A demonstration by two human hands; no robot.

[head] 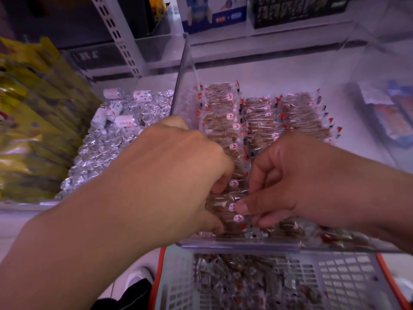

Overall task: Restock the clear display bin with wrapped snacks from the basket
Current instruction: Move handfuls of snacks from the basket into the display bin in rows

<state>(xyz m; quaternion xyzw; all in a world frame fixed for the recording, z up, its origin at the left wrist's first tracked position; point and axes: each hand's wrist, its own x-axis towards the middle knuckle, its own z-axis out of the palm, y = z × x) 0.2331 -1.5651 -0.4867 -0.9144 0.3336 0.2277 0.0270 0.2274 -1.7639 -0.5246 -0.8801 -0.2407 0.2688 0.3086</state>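
Clear plastic forms the display bin, where wrapped snacks stand in neat rows beyond the fingers. Both the left hand and right hand curl their fingers around a small stack of snacks near the bin's front wall. Below the fingers, the basket holds more snacks. Left of the fingers lie foil-wrapped sweets.

Two bare forearms enter the head view, one from about 8 o'clock and one from about 4 o'clock, each ending in a bare hand: the left hand and the right hand. No sleeve, watch, ring or glove shows on either. The fingernails are short and unpainted. At 6 o'clock, a dark shape edged in white may be a shoe.
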